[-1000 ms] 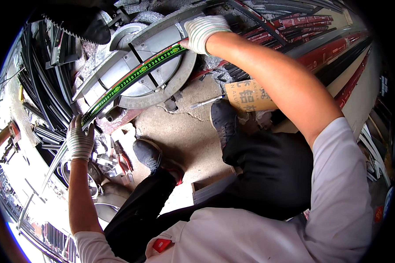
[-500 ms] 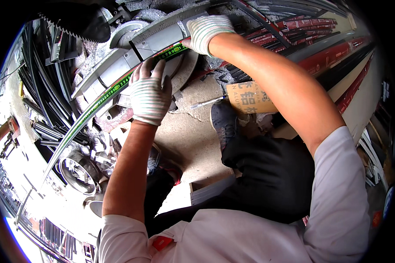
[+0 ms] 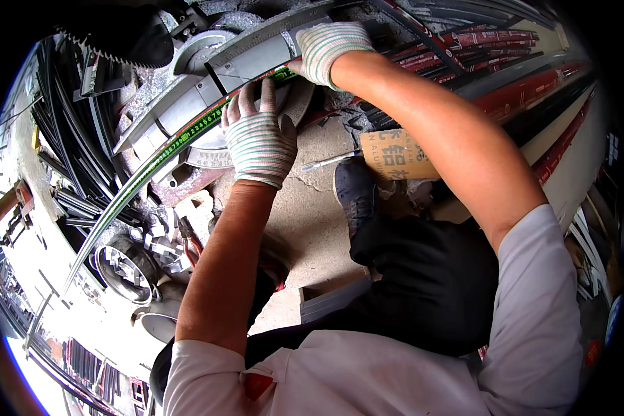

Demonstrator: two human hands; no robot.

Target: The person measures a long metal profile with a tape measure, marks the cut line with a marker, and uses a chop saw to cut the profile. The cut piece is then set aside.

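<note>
My left hand (image 3: 260,144), in a white glove with green stripes, lies with its fingers stretched over a black measuring tape (image 3: 200,125) with green markings. The tape runs along a long, thin strip that curves away to the lower left. At the upper end of the tape, my right hand (image 3: 331,53), gloved alike, has its fingers closed on it; the fingertips are partly hidden. Both hands are over the bed of a saw, in front of its grey metal fence (image 3: 253,52). Below the tape shows part of a round angle scale (image 3: 211,159).
A dark toothed saw blade (image 3: 135,52) hangs at the upper left. Black profiles (image 3: 66,139) are heaped on the left, red-wrapped ones (image 3: 489,40) at the upper right. Red-handled pliers (image 3: 191,248) and a metal cylinder (image 3: 123,274) are lower left. A pen (image 3: 329,161) touches brown cardboard (image 3: 402,158).
My left hand has slid to the right along the tape, towards my right hand, uncovering more of the tape and the pliers. My right hand has stayed almost in place.
</note>
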